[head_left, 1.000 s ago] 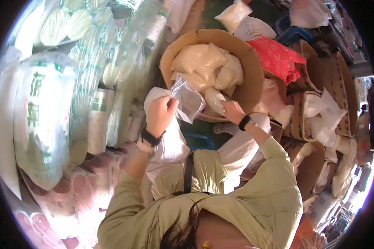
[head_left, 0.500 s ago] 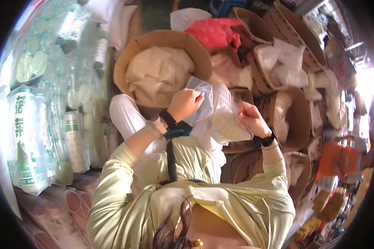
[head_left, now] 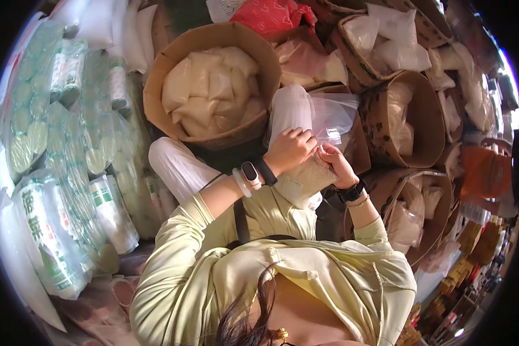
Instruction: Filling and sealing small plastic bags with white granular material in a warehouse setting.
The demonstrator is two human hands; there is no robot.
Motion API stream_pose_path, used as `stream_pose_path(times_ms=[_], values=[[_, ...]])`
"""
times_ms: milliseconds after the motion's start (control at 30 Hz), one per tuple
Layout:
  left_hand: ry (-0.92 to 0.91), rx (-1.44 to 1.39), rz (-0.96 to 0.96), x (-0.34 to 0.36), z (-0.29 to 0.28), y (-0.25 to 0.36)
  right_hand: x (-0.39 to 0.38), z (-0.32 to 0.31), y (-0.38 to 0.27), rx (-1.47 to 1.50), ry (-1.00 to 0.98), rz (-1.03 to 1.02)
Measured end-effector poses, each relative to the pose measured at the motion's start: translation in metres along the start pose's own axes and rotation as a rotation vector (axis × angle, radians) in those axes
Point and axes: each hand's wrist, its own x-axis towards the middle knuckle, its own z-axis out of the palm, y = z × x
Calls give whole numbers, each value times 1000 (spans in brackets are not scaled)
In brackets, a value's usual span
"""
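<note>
A clear plastic bag filled with pale, fine grains [head_left: 301, 187], with a small light label on its side, rests on my lap. My left hand [head_left: 293, 151] is closed, its fingertips pinching the bag's upper edge. Right beside it, my right hand [head_left: 337, 167] grips the same edge between thumb and fingers, and the two hands almost touch. Just beyond my hands spreads thin clear plastic [head_left: 335, 112] with a reddish line near its edge. Whether it is a separate bag I cannot tell.
A round-sided cardboard box [head_left: 155, 86] of cream-coloured packets stands ahead on the left. More open boxes [head_left: 429, 115] with filled clear bags line the right. Wrapped rolls and green-tinted plastic packs [head_left: 46, 230] crowd the left. A red plastic bag [head_left: 271, 16] lies at the far side.
My left hand has moved right and down to meet my right hand at the bag's top. The filled bag has come closer to my lap. The view has shifted slightly.
</note>
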Motion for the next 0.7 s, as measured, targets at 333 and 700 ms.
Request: stream_pose_path(times_ms=[333, 700], values=[[-22, 22, 1, -17, 12, 5, -19, -2, 10, 351, -31, -258], [104, -612, -630, -19, 23, -3, -7, -49, 31, 822, -3, -285]])
